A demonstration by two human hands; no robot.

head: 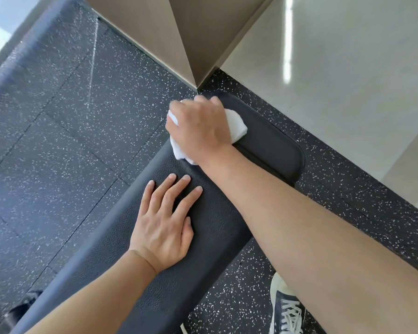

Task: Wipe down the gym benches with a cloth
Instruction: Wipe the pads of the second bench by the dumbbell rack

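The white cloth lay near the far end of the black bench. The right hand curled over it, bunching it to rub. The left hand lay flat, fingers spread, probably steadying the person.

Black speckled rubber floor; beige column base; glossy pale tile floor; dark lace-up sneaker on rubber.
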